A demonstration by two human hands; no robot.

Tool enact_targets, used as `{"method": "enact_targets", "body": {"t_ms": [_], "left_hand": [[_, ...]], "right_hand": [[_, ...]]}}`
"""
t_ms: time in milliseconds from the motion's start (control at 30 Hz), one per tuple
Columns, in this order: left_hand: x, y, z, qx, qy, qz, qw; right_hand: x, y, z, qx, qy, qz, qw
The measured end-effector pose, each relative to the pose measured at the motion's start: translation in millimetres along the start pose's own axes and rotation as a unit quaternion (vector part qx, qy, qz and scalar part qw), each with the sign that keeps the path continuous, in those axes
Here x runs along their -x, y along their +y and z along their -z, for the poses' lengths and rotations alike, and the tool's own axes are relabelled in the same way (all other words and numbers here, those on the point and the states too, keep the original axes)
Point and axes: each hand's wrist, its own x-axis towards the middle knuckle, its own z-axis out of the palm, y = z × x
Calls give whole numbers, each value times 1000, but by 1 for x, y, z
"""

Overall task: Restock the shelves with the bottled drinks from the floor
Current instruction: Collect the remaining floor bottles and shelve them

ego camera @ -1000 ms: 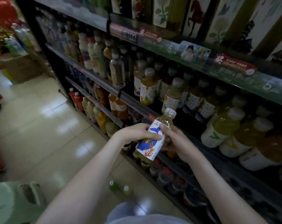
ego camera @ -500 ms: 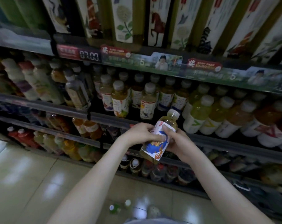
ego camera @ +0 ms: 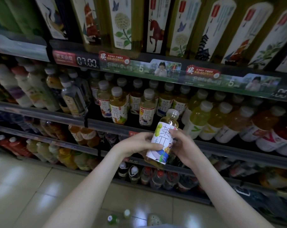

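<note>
A tea bottle (ego camera: 162, 137) with yellow liquid, a white illustrated label and a clear cap tilts slightly right in front of the shelves. My left hand (ego camera: 136, 143) grips its left side, fingers curled over the label. My right hand (ego camera: 183, 143) holds its right side from behind. Just beyond stands a shelf row of matching tea bottles (ego camera: 119, 106), with a dark gap right of them. Two green-capped bottles (ego camera: 118, 218) lie on the floor by my feet.
The shelf rail (ego camera: 106, 125) runs under the tea row. Yellow and orange drinks (ego camera: 221, 120) fill the right side, milky bottles (ego camera: 24, 89) the left. Tall illustrated bottles (ego camera: 123, 23) stand on the top shelf. Lower shelves hold more drinks above the tiled floor (ego camera: 32, 186).
My view has turned from looking along the aisle to facing the shelves. The bottle has been rotated in both hands so a different part of its label faces me.
</note>
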Motion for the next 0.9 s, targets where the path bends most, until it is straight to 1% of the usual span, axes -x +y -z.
{"method": "enact_targets", "body": {"t_ms": [33, 67, 133, 200, 333, 367, 400, 500, 533, 567, 633, 667, 700, 733, 800, 900], "left_hand": [[0, 3, -1, -20, 25, -5, 999], [-1, 6, -2, -65, 57, -12, 996], [-2, 12, -6, -200, 120, -26, 972], [-3, 17, -11, -290, 155, -36, 944], [-9, 21, -18, -398, 184, -63, 896], [-10, 21, -19, -409, 184, -72, 891], [-11, 21, -21, -399, 177, -79, 896], [-16, 22, -19, -278, 144, -101, 944], [-19, 21, -14, -254, 162, -118, 946], [-22, 21, -8, -242, 210, -135, 938], [-33, 21, 6, -209, 356, -143, 899], [-39, 23, 11, -185, 409, -127, 885], [-45, 26, 16, -167, 434, -100, 880], [-54, 29, 20, -161, 436, -69, 883], [-68, 31, 21, -175, 415, -25, 892], [-89, 28, 22, -185, 420, 0, 889]], "right_hand": [[0, -2, 1, 5, -16, -7, 1000], [-2, -3, 1, 24, -29, -16, 999], [-4, -6, 1, 86, -32, -29, 995], [-3, -8, -1, 119, -3, -36, 992], [1, -7, -6, 125, 59, -22, 990], [2, -5, -7, 117, 81, -11, 990], [3, -4, -7, 107, 106, 0, 989], [0, 0, -4, 119, 179, 56, 975], [-2, 1, -2, 131, 194, 84, 968], [-4, 1, 0, 146, 207, 110, 961], [-7, -1, 0, 173, 230, 148, 946], [-9, -3, -2, 185, 234, 163, 940], [-11, -5, -4, 200, 235, 176, 935], [-15, -8, -7, 215, 234, 186, 930], [-22, -10, -11, 248, 230, 198, 920], [-30, -9, -11, 276, 238, 213, 907]]}}
